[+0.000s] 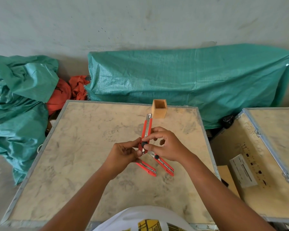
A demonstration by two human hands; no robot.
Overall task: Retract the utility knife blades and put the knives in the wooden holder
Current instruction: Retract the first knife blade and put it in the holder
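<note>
A red utility knife (146,130) is held above the crate top, pointing away from me, with its blade tip (149,116) out. My left hand (123,153) grips its rear end. My right hand (163,144) pinches the black wheel on its body with thumb and forefinger. Two more red knives lie flat under my hands: one (147,168) left, one (163,165) right, both angled toward me. The small open wooden holder (159,109) stands upright at the far edge, with nothing showing inside it.
The work surface is a pale plywood crate top (83,147) with a metal rim. A second crate (264,157) stands close on the right. Green tarpaulins (182,77) and red cloth (68,92) lie behind and to the left.
</note>
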